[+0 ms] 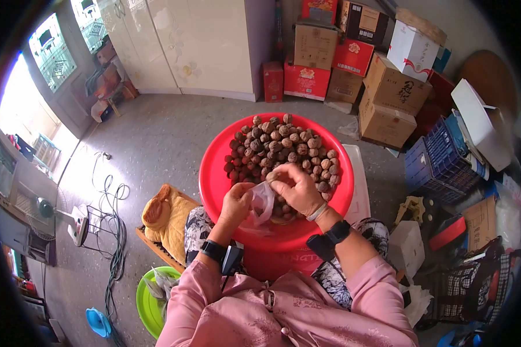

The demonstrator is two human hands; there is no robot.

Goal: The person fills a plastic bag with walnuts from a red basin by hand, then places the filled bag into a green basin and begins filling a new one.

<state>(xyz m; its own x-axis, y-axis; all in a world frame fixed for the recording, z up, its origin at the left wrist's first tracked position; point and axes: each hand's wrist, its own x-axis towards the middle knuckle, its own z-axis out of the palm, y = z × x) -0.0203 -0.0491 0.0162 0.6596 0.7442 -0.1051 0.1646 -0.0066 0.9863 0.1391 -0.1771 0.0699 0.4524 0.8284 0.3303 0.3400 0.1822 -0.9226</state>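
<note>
- The left hand (237, 203) has its grip closed on the edge of a thin, translucent plastic bag (263, 201), thumb and fingers pinching it.
- The right hand (298, 188) has its grip closed on a single walnut (272, 177), held between thumb and fingertips just beside the mouth of the bag.
- The bag hangs between the two hands, over the near part of a wide red basin (206, 165); how much it holds is hard to tell.
- Loose walnuts (276, 141) heap up in the far and middle part of the basin, with more showing beneath the hands.
- A black band (213, 250) circles the left wrist and another black band (337, 232) the right, where a pale bracelet (316, 212) also sits.
- Left of the person's patterned trousers (198, 232), a yellow cloth (179, 222) lies on a wooden seat; a green tub (146, 306) stands nearby on the floor (156, 139).
- Cardboard boxes (396, 87) are stacked beyond the basin, to the right.
</note>
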